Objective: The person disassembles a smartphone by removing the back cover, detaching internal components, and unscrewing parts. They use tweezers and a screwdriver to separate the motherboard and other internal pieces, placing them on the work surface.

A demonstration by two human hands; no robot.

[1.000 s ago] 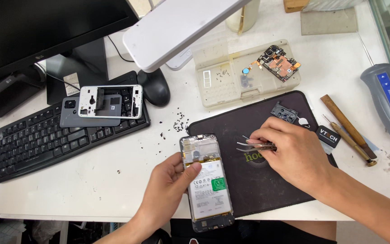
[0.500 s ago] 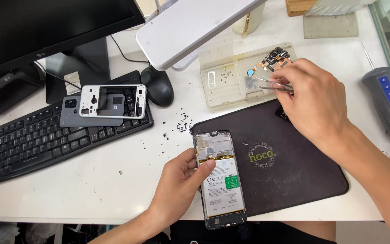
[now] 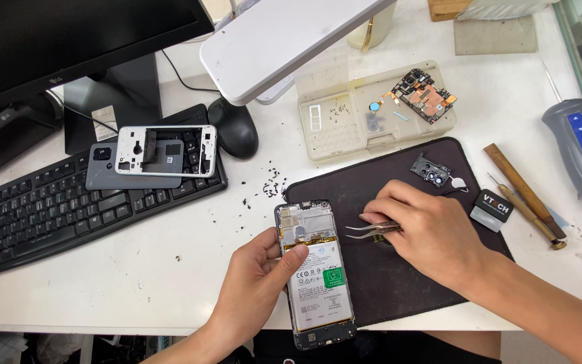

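An opened smartphone (image 3: 314,269), its back cover removed and its battery exposed, is held at its left edge by the left hand (image 3: 254,283), the thumb laid across the frame just above the battery. The phone lies partly on the white bench (image 3: 136,283) and partly over the left edge of a dark work mat (image 3: 399,290). A pair of metal tweezers (image 3: 370,230) is pinched in the closed fingers of the right hand (image 3: 432,232), the tips pointing left toward the upper right side of the phone (whether they touch it cannot be told). The right hand rests over the middle of the mat.

At the mat's far right corner a small black camera cover (image 3: 431,168) is seen, with a small dark block (image 3: 493,205) just beside the mat's right edge. Behind the mat a clear plastic parts tray (image 3: 345,128) holds a circuit board (image 3: 422,94) and tiny screws. A white phone frame (image 3: 166,152) is laid on a grey back cover atop a black keyboard (image 3: 48,209), near a black mouse (image 3: 235,128). Loose dark screws (image 3: 271,185) are scattered between the mouse and the mat. A wooden-handled tool (image 3: 523,189) and a blue-grey electric screwdriver (image 3: 580,152) lie well to the right.
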